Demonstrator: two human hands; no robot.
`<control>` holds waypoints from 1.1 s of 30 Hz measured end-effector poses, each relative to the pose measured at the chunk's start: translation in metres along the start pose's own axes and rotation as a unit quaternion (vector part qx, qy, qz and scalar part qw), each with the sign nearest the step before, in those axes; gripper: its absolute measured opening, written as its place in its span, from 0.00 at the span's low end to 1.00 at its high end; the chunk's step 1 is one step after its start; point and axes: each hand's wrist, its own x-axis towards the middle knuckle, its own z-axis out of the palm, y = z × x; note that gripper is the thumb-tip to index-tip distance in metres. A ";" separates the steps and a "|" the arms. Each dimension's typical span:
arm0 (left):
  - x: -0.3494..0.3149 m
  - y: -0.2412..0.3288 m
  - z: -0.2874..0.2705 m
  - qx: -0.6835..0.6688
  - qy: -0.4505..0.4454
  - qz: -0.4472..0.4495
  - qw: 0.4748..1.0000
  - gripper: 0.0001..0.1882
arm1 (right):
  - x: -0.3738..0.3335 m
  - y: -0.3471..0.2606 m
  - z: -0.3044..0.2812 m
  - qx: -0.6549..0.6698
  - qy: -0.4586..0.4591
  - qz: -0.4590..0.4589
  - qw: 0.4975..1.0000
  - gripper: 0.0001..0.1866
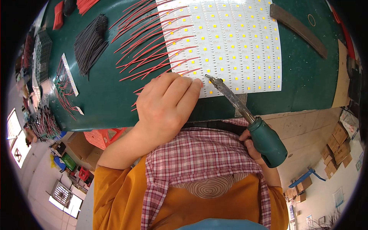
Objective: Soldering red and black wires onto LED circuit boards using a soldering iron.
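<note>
My left hand (165,101) is closed over the lower left corner of a white sheet of LED boards (237,50) with yellow chips. Ends of red wires (137,91) stick out from beneath this hand; its fingertips, pressed together by the sheet, partly hide what they pinch. Above it, several more red wires (149,46) lie in a row, their right ends on the sheet's left side. My right hand (252,147) grips a soldering iron (268,142) by its dark green handle. The iron's tip (207,76) is over the sheet, just right of my left fingertips.
On the green tabletop (107,103) lie a bundle of black wires (91,44), a strip with red and green wires (69,78) and a brown bar (299,30). Red wire bundles (87,5) are at the far left. Cardboard boxes (337,142) stand beyond at right.
</note>
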 end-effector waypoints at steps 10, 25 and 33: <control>-0.002 -0.001 0.004 0.017 -0.007 0.003 1.000 0.14 | 0.005 -0.006 -0.007 0.022 -0.020 -0.013 0.999 0.10; 0.002 0.003 0.005 0.033 0.007 0.000 0.999 0.15 | 0.003 -0.009 0.000 0.092 -0.001 0.086 0.992 0.09; 0.002 0.002 0.005 0.037 0.011 -0.004 0.999 0.15 | 0.000 0.003 0.005 0.032 0.000 0.000 0.999 0.13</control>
